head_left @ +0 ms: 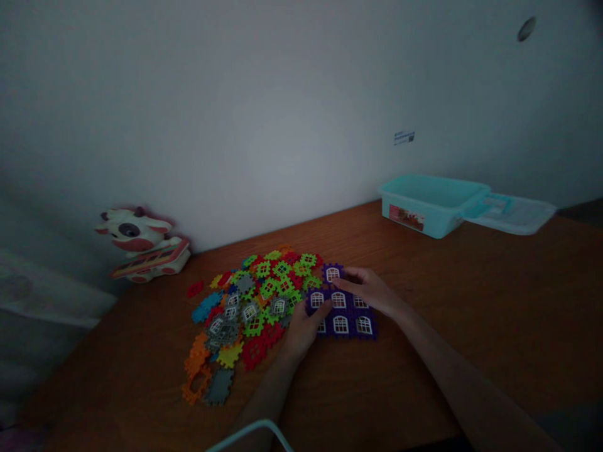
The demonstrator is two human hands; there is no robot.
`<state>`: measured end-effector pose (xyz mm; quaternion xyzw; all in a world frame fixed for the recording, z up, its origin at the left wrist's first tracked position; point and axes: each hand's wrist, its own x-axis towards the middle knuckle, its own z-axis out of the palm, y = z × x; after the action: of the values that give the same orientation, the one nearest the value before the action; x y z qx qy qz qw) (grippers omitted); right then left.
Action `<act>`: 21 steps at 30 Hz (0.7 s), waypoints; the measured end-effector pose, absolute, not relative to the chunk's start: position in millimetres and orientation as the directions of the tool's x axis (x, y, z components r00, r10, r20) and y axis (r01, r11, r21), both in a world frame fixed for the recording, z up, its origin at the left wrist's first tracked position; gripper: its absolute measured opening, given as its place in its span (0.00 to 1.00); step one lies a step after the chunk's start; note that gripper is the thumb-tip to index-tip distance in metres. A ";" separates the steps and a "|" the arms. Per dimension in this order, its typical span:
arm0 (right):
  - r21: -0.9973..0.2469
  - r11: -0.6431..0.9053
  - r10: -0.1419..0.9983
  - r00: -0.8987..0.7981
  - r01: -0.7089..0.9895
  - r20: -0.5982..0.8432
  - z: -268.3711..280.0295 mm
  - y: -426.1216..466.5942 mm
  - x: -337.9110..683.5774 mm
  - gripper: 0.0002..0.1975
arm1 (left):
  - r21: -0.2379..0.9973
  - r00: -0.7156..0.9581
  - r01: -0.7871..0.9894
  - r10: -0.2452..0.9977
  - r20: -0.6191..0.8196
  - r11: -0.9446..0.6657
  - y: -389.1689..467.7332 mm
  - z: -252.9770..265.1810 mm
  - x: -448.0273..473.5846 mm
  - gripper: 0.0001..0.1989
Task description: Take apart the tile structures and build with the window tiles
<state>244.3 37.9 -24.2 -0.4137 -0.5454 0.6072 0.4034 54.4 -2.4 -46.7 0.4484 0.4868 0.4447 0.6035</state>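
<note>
A panel of purple interlocking window tiles (347, 312) with white arched frames lies flat on the table. My left hand (303, 326) grips its left side, thumb on top of the tiles. At the panel's upper edge my right hand (365, 287) holds a single purple window tile (332, 272), thumb and fingers pinched around it. That tile sits at the top left of the panel, touching or nearly touching it; I cannot tell whether the teeth are locked. Part of the panel is hidden under both hands.
A heap of loose interlocking tiles (268, 287) in green, red, grey, orange, yellow and blue spreads left of my hands. A cow-shaped toy (141, 243) stands at the far left by the wall. A turquoise box (424, 199) with its lid (513, 213) swung out stands at the back right.
</note>
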 end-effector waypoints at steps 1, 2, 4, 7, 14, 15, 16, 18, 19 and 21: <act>-0.995 -0.092 0.939 -0.335 -0.040 -0.073 -23.2 37.0 244.2 0.22 | 0.972 0.131 -0.111 0.973 -0.192 0.206 -2.2 -47.3 54.0 0.22; -0.994 -0.099 0.940 -0.332 -0.039 -0.080 -22.2 36.2 244.1 0.22 | 0.969 0.132 -0.126 0.972 -0.195 0.212 -2.1 -47.8 53.7 0.22; -0.994 -0.106 0.943 -0.320 -0.039 -0.088 -20.3 35.0 244.1 0.22 | 0.961 0.127 -0.158 0.970 -0.206 0.225 -2.0 -48.5 53.1 0.23; -0.992 -0.117 0.939 -0.330 -0.048 -0.095 -18.9 34.5 244.7 0.23 | 0.960 0.116 -0.166 0.972 -0.206 0.224 -2.2 -48.3 53.1 0.24; -0.997 -0.064 0.941 -0.328 0.046 -0.076 -20.6 35.4 247.6 0.22 | 0.986 0.070 -0.084 0.988 -0.137 0.143 -3.6 -48.9 54.5 0.24; -0.997 -0.057 0.939 -0.336 0.052 -0.071 -21.3 35.7 247.7 0.22 | 0.988 0.064 -0.081 0.990 -0.128 0.133 -3.9 -49.4 54.6 0.24; -0.997 -0.054 0.935 -0.348 0.051 -0.068 -21.9 36.0 247.6 0.22 | 0.989 0.060 -0.079 0.991 -0.124 0.128 -4.3 -49.8 54.6 0.24; -0.997 -0.061 0.926 -0.370 0.042 -0.072 -22.6 36.4 246.8 0.23 | 0.989 0.053 -0.080 0.992 -0.118 0.122 -5.2 -50.3 54.7 0.24; -0.997 -0.067 0.925 -0.373 0.038 -0.076 -22.6 36.4 246.1 0.24 | 0.989 0.050 -0.083 0.992 -0.115 0.118 -5.6 -50.2 54.8 0.23; -0.997 -0.071 0.926 -0.369 0.038 -0.080 -22.2 36.1 244.7 0.25 | 0.988 0.050 -0.096 0.992 -0.114 0.119 -6.2 -49.4 55.1 0.23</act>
<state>244.7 36.1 -22.2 -0.4215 -0.5716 0.5982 0.3712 55.1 -6.2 -49.4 0.4555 0.4918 0.4829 0.5635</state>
